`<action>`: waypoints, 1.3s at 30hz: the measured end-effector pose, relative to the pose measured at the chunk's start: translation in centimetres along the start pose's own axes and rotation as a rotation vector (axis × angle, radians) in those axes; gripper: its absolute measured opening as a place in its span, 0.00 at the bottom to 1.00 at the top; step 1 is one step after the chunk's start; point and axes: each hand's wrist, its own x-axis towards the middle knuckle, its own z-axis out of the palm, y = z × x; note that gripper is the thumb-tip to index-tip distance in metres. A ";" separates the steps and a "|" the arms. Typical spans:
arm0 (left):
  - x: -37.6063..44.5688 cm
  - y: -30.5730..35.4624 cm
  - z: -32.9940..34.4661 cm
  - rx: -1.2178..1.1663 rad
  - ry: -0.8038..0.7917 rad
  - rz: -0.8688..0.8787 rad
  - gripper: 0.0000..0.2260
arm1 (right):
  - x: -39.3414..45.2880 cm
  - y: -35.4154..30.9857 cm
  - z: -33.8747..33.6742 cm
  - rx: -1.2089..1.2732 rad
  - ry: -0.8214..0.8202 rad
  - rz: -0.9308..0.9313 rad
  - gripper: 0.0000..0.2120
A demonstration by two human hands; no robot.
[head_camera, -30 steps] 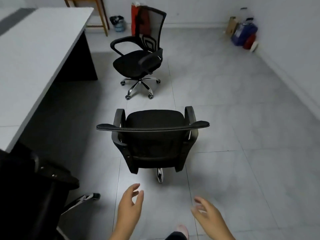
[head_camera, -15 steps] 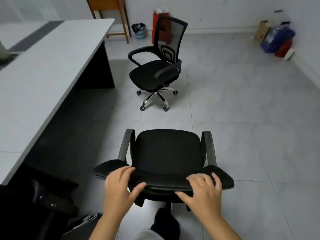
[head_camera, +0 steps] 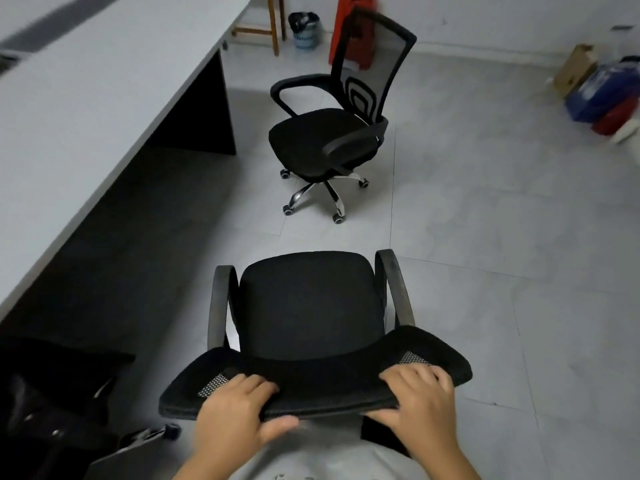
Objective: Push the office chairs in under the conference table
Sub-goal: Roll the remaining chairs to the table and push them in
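Starting at the left, the long grey table [head_camera: 86, 109] is seen, with dark floor under it. The near black mesh office chair [head_camera: 308, 327] is held by its top edge: the left hand [head_camera: 239, 407] and right hand [head_camera: 419, 396] are curled around it. It is not yet under; a turn and push leftward is likely needed next.

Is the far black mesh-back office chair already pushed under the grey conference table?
No, the far black mesh-back office chair stands on open floor, clear of the grey conference table.
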 end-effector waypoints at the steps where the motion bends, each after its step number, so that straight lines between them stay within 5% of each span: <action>1: 0.6 0.0 0.3 0.008 0.012 -0.032 0.34 | 1.3 0.7 0.3 0.005 -0.002 -0.029 0.26; 8: 5.7 1.9 2.5 0.059 0.076 -0.251 0.32 | 11.2 6.0 2.8 0.132 0.004 -0.279 0.34; 16: 10.1 4.1 4.0 0.263 0.107 -0.601 0.35 | 22.1 10.5 5.7 0.113 0.010 -0.576 0.25; 23: 14.2 2.7 5.8 0.417 0.256 -0.654 0.34 | 28.6 11.2 8.1 0.086 -0.037 -0.708 0.24; 32: 20.6 -1.9 6.8 0.431 0.263 -0.671 0.34 | 38.3 10.1 10.5 0.015 -0.129 -0.966 0.19; 39: 25.3 -3.2 6.9 0.375 0.240 -0.794 0.34 | 44.9 10.6 13.3 0.108 -0.013 -1.070 0.23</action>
